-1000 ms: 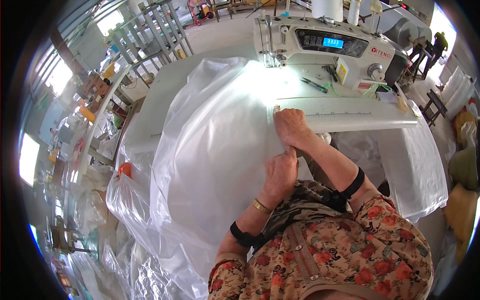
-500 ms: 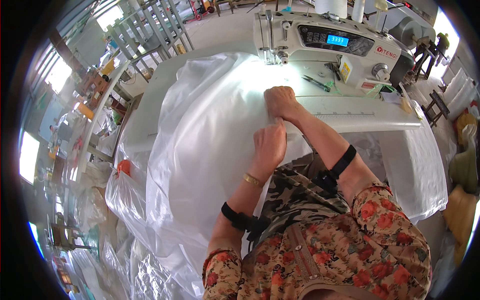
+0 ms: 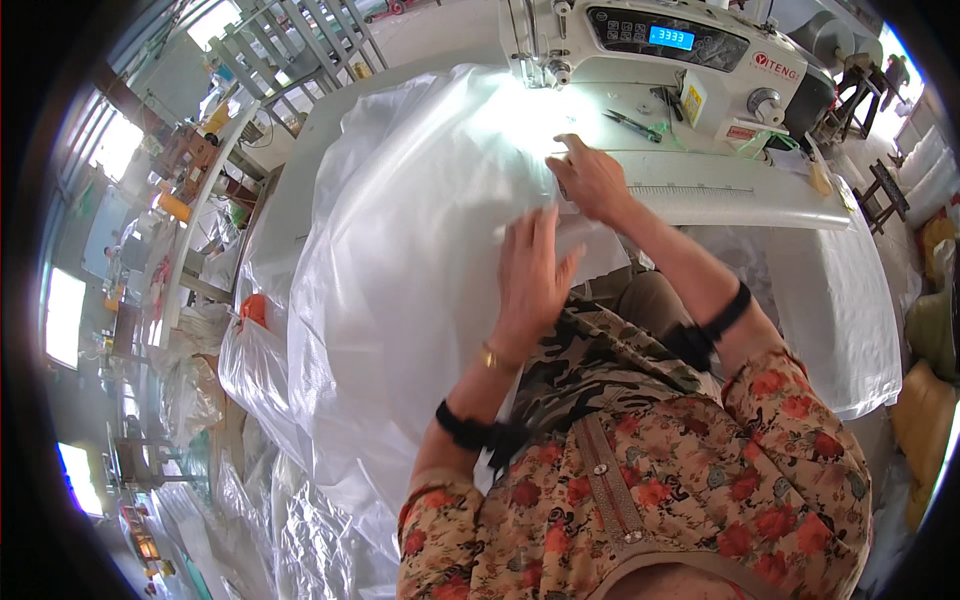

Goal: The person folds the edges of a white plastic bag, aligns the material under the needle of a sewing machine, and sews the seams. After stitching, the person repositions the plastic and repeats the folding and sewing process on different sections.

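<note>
The left hand's fingers point(image 3: 528, 236) are stretched out, with the thumb spread away from them. This left hand point(image 3: 532, 280) is over the big, shiny white sheet point(image 3: 400, 290), and it is a little blurry, so I cannot tell if it touches. The right hand point(image 3: 592, 182) is farther forward, by the sheet's right edge. Its pointing finger reaches toward the bright light, and the rest are curled. I cannot tell if they pinch the sheet.

The sheet lies on the pale desk point(image 3: 740, 168) and hangs down in soft folds to the left of the person's lap. Its top end is near the sewing machine point(image 3: 650, 64), which has a glowing blue screen point(image 3: 671, 38). Small dark snips point(image 3: 633, 126) lie on the desk, right of the light. Ruler marks point(image 3: 690, 189) run along the desk's front.

Farther left, a clear plastic bag point(image 3: 262, 365) has something orange at its top. A gray metal rack point(image 3: 290, 50) stands behind the desk. A small stool point(image 3: 884, 195) is far right.
</note>
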`<state>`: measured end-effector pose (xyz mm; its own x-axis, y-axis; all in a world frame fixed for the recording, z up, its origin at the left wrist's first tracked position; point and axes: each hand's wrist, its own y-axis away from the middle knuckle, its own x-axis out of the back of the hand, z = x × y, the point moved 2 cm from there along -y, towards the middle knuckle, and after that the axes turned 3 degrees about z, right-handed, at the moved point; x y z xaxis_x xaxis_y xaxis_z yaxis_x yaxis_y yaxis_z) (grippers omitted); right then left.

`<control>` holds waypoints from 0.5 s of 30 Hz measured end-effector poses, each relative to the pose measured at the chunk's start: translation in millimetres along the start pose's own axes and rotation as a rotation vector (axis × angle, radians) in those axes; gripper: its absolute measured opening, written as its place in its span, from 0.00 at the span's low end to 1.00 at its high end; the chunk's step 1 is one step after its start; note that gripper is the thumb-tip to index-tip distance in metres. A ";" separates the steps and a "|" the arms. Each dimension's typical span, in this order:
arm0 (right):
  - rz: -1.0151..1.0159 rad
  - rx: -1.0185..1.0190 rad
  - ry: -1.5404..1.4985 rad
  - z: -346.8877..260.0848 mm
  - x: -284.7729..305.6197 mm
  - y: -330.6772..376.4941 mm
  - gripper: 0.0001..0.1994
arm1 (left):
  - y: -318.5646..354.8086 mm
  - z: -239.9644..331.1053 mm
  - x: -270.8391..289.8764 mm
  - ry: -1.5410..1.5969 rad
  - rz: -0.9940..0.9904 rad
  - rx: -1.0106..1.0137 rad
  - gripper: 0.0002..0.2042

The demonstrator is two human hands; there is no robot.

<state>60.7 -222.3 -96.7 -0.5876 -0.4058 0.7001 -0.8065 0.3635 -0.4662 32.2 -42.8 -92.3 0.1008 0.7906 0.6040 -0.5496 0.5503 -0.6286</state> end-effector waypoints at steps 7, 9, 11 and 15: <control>0.002 -0.148 -0.236 10.6 14.4 142.3 0.21 | 194.5 -45.2 15.8 -0.293 -0.029 0.318 0.27; -0.056 -0.262 -0.099 20.2 4.1 157.7 0.21 | 222.8 -41.6 24.6 -0.373 0.021 0.427 0.22; -0.055 -0.204 -0.332 39.4 -9.7 159.3 0.20 | 247.5 -43.5 33.4 -0.157 -0.025 0.634 0.20; -0.231 -0.490 -0.847 22.4 -0.6 163.0 0.18 | 286.8 -63.4 77.2 0.417 -0.265 1.079 0.12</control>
<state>-71.8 -181.6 -185.2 -0.4270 -0.9033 0.0407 -0.9027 0.4285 0.0397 -65.1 193.1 -257.0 0.4692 0.8224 0.3216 -0.8658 0.3568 0.3507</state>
